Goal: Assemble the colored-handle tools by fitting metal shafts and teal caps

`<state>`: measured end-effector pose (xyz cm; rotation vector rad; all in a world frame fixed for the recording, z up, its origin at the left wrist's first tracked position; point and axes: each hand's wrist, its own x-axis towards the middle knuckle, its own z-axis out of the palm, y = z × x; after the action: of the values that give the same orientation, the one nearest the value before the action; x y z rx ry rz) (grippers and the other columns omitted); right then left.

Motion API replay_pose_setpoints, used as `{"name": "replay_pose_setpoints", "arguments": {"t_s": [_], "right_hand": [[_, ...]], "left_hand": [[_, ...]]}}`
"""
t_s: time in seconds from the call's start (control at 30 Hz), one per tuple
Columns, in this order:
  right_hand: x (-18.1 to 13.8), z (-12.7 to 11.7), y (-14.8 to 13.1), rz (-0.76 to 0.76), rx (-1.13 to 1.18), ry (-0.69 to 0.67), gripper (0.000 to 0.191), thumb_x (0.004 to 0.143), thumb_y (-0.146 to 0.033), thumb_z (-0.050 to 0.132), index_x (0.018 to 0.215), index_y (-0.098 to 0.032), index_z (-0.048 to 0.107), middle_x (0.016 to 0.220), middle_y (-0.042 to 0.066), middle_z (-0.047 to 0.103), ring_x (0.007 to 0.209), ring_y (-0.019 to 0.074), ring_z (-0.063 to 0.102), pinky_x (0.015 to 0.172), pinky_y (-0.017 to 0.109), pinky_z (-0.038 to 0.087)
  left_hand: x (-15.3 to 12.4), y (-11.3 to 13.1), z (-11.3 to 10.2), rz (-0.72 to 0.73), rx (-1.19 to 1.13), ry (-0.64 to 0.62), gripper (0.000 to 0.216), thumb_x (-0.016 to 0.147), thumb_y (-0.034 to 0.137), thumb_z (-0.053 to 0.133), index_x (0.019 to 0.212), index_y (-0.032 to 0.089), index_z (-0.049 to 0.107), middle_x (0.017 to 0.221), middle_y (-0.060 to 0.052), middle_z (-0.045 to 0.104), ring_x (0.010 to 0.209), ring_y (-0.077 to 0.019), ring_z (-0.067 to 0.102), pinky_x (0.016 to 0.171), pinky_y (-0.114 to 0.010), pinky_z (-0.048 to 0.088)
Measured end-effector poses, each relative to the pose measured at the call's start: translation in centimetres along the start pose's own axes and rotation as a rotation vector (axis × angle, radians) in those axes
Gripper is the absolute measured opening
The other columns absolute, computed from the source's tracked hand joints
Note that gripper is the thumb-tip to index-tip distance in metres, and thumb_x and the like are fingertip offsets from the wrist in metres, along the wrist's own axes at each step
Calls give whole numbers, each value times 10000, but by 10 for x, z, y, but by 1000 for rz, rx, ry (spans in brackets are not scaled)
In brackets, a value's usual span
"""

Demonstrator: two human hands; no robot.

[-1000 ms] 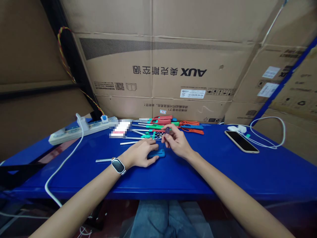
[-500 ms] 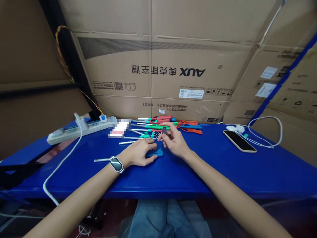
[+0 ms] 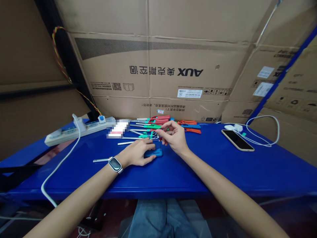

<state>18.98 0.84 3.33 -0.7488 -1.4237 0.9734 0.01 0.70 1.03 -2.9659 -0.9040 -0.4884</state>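
Note:
My left hand [image 3: 138, 151] presses a blue long-nosed lighter [image 3: 157, 152] flat on the blue table, fingers wrapped over its handle. The lighter's metal tube sticks out to the left, beyond the watch on my wrist. In a pinch, my right hand [image 3: 175, 137] grips a small screwdriver [image 3: 160, 139] with a dark reddish handle. Its thin shaft points down at the right end of the blue lighter; whether the tip sits in a screw is too small to tell. Just behind both hands lie several lighters with red [image 3: 159, 119] and green [image 3: 151, 126] handles, partly hidden by my right hand.
A white power strip [image 3: 74, 132] with a cable stands at the left. Orange [image 3: 190, 122] and blue handles lie at the back. To the right are a phone [image 3: 237, 140] and a white charging cable [image 3: 277, 132]. Cardboard [image 3: 148, 82] walls the back of the table [image 3: 198, 172].
My right hand has turned the screwdriver and its fingers have shifted around the handle, now lower and more covered. My left hand keeps its hold on the blue lighter. The whole view has shifted slightly.

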Motion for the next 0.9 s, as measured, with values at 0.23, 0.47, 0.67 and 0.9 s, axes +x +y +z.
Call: {"name": "replay_pose_setpoints", "arguments": {"t_s": [0.23, 0.47, 0.67, 0.9], "right_hand": [[3, -9, -3, -28, -17, -145, 417, 709, -552, 777, 747, -187, 579, 601, -10, 639, 421, 97, 542, 394, 231, 481], [0, -10, -1, -172, -164, -121, 334, 924, -483, 535, 832, -184, 652, 707, 24, 684, 537, 111, 566, 511, 241, 468], [3, 8, 10, -67, -52, 81, 438, 711, -517, 787, 771, -233, 459, 563, -40, 604, 524, 152, 616, 489, 245, 448], [5, -6, 4, -74, -46, -85, 369, 762, -542, 733, 742, -196, 606, 740, 36, 719, 527, 119, 552, 485, 248, 432]], "left_hand": [[-1, -2, 1, 9, 10, 4, 222, 904, 389, 538, 936, 189, 629, 925, -85, 630, 851, -250, 600, 779, -368, 470], [0, 0, 0, -6, -14, 0, 207, 902, 383, 545, 907, 192, 622, 897, -77, 631, 838, -241, 605, 767, -353, 468], [-1, 0, 0, -7, 6, 2, 207, 900, 381, 545, 924, 190, 622, 920, -80, 628, 853, -246, 605, 770, -358, 469], [-1, 1, 1, -21, 26, -3, 214, 897, 388, 551, 932, 189, 624, 908, -78, 625, 845, -248, 602, 770, -364, 477]]}}
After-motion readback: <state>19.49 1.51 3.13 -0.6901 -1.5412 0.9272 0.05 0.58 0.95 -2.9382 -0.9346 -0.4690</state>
